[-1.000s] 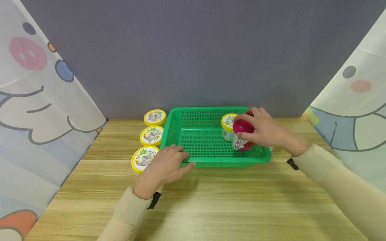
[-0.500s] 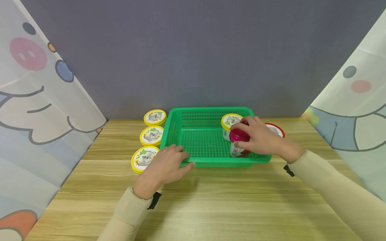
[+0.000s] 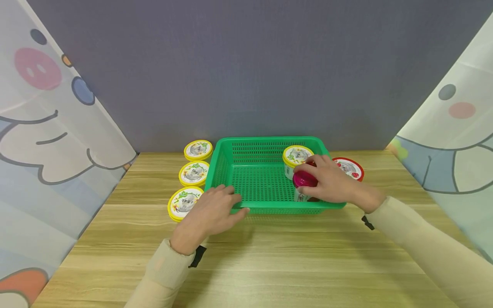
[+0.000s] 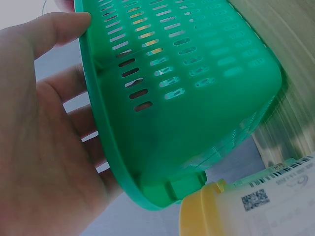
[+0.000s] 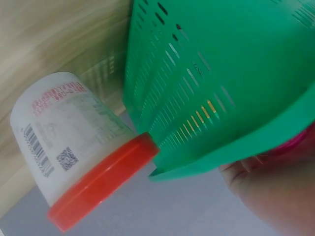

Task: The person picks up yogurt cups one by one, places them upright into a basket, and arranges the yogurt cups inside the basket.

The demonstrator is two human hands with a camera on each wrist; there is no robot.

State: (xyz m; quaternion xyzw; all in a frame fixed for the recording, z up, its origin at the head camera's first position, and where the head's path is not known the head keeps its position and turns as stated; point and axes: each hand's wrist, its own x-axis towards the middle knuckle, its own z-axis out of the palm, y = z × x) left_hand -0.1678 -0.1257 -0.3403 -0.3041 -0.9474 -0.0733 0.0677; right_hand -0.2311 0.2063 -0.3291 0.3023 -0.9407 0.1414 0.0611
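A green plastic basket [image 3: 254, 147] stands on the wooden table. Inside it, at the right, my right hand [image 3: 327, 182] grips a magenta-lidded cup [image 3: 304, 180] from above, low near the basket floor. A yellow-lidded cup [image 3: 295, 155] stands just behind it in the basket. My left hand [image 3: 215, 209] rests with straight fingers on the basket's front left rim [image 4: 106, 142]. The right wrist view shows the basket's outer wall [image 5: 206, 83] and a red-lidded cup [image 5: 74, 147] beside it.
Three yellow-lidded cups [image 3: 185, 201] [image 3: 194, 172] [image 3: 198, 149] stand in a row left of the basket. A red-lidded cup [image 3: 348, 167] stands on the table right of the basket. A grey wall and printed curtains [image 3: 46, 128] close the sides.
My right hand has lowered the magenta-lidded cup into the basket's right side, uncovering the red-lidded cup behind it. The left hand has stayed on the rim.
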